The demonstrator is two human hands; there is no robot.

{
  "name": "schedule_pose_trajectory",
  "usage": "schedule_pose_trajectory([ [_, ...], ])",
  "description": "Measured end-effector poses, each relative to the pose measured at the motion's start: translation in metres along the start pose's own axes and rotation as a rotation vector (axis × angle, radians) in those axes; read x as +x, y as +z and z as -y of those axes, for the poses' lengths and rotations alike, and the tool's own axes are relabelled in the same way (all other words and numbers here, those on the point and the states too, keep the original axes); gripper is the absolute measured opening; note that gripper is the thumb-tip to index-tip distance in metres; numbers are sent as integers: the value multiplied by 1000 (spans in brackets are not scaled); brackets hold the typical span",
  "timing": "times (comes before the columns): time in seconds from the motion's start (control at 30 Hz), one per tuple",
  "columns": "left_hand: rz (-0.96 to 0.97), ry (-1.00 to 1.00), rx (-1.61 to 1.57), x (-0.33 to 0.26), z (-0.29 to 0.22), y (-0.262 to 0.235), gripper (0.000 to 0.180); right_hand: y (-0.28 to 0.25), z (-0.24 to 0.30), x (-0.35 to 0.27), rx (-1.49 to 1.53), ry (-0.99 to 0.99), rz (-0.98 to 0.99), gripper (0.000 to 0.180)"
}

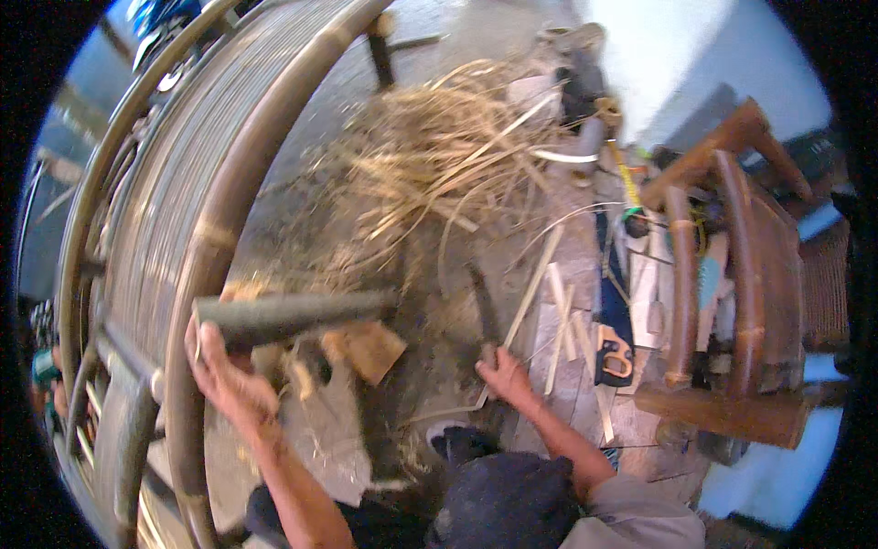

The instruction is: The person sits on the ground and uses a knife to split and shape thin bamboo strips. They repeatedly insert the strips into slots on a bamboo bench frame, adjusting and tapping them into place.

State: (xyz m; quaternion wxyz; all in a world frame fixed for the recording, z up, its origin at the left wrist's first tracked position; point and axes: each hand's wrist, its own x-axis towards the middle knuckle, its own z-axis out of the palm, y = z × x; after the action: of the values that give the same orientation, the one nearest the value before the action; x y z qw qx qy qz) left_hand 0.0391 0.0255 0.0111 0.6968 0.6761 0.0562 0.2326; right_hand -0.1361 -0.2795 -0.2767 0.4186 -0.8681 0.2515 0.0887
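Currently in hand, two items.

Item one: bamboo [288,317], dark grey-green; lying nearly level in the left hand [233,377], whose fingers are closing round its near end, the thumb pressing along the side.

Item two: knife [484,306], dark blade; the right hand [508,375] is gripping its handle with curled fingers, the blade pointing away from the body and standing apart from the bamboo.

Handling notes, by judgement: the left hand is holding only one end, so the far end is probably wanting a support. The block [377,353] is sitting just below; whether the two are touching, the view is not telling. Any cutting stroke would best be running along the grain and away from the left fingers, the thumb lying well behind the edge, the right wrist moving under control.

Surface: floor [645,441], tiled at the right, dusty and littered toward the middle. A large heap [430,174] of pale shavings is spreading ahead; loose strips [533,288] are lying beside the right hand; a saw [611,306] is resting beyond them, a yellow tape [627,178] farther up.

Room: a slatted bench [245,157] is curving along the left; a brown chair [748,265] is occupying the right; a pale wall [645,41] is rising behind.
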Motion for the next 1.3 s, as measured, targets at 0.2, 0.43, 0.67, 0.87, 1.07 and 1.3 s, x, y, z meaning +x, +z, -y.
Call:
schedule_pose_trajectory([
  [0.2, 70, 22, -78, 9, -9, 3, 34, -3, -5, 2, 54, -19, 48, 48],
  [0.43, 236, 92, 157, 10, 9, 30, 36, -1, 13, 3, 608, 266, 134, 21],
  [0.67, 179, -21, 92, -3, 20, 26, 41, -6, 21, -16, 287, 131, 15, 46],
  [0.87, 168, -34, 78, -6, 18, 23, 46, -25, 33, -44, 515, 245, 74, 48],
  [1.07, 151, -65, 61, 10, 32, 9, 50, -42, -2, -83, 279, 254, 53, 42],
  [1.3, 255, -37, 185, 36, 54, -23, 46, -133, -85, -260, -54, 286, 223, 49],
])
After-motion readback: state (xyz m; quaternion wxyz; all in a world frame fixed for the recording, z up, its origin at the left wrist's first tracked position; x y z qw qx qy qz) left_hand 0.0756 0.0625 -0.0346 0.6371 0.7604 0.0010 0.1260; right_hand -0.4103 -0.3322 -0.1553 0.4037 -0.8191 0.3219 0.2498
